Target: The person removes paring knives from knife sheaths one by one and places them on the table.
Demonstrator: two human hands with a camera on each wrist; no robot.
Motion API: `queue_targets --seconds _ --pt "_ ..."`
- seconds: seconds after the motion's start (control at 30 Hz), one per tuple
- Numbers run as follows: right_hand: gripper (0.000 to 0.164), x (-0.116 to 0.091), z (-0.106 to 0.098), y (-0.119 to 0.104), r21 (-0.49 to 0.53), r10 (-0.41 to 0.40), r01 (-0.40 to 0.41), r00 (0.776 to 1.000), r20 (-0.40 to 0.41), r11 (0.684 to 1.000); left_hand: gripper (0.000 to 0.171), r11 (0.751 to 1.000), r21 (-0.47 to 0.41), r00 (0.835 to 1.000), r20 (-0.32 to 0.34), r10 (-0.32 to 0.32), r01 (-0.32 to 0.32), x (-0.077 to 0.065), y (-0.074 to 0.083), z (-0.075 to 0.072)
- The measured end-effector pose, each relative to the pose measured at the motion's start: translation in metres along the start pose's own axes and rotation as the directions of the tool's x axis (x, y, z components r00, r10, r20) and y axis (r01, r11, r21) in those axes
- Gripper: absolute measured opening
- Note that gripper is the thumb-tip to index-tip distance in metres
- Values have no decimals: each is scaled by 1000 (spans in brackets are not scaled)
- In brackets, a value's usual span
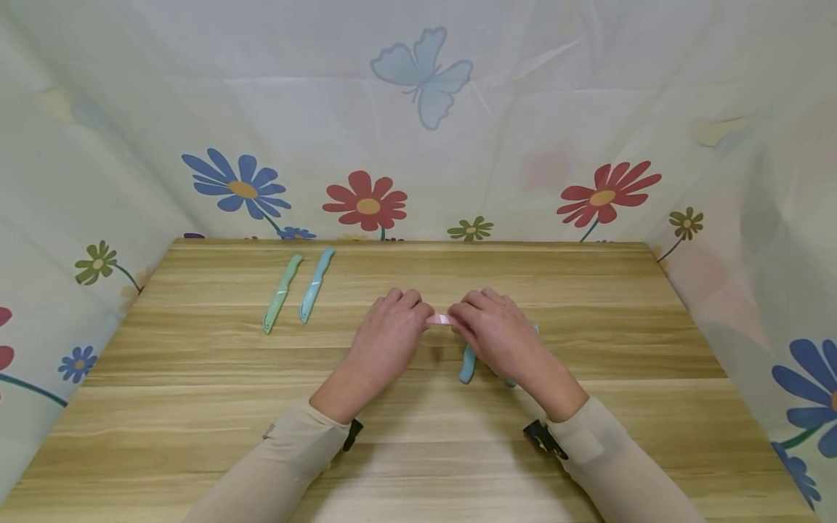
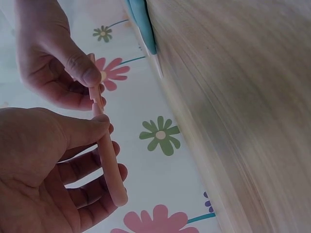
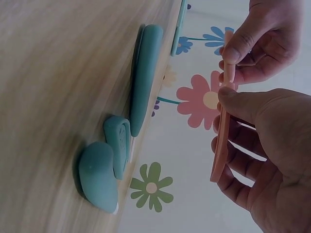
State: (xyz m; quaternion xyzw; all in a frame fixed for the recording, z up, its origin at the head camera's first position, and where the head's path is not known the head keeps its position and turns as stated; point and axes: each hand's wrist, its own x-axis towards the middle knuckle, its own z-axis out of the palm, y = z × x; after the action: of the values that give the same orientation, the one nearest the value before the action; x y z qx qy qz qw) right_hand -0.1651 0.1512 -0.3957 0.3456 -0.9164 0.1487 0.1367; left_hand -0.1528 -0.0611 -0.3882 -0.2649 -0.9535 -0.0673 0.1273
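Both hands hold a small pink knife (image 1: 441,319) in a pink sheath, raised above the table. My left hand (image 1: 391,330) grips the rounded pink handle (image 2: 112,172) between thumb and fingers. With thumb and curled fingers, my right hand (image 1: 502,334) pinches the flat pink sheath (image 3: 222,141). A pale strip shows between the hands in the head view, at the join of handle and sheath. Below the right hand lies a blue handle (image 1: 467,365), partly covered by that hand. In the right wrist view, a teal slotted piece (image 3: 117,145) and a teal rounded piece (image 3: 98,177) lie beside it.
A green sheathed knife (image 1: 282,294) and a blue sheathed knife (image 1: 317,285) lie side by side at the table's back left. The wooden table (image 1: 196,407) meets a flower-printed cloth (image 1: 497,145) at its back and sides.
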Motion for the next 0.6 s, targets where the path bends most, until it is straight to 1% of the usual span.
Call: queue_targets --seconds 0.3,0.6 --pt "14 0 0 0 -4 0 0 1000 -3 1000 18 1000 -10 1000 -6 -3 3 -1 -1 0" --pt "14 -1 0 -1 -5 -2 2 1000 -11 1000 19 1000 1 1000 -4 -1 1 -1 0 0"
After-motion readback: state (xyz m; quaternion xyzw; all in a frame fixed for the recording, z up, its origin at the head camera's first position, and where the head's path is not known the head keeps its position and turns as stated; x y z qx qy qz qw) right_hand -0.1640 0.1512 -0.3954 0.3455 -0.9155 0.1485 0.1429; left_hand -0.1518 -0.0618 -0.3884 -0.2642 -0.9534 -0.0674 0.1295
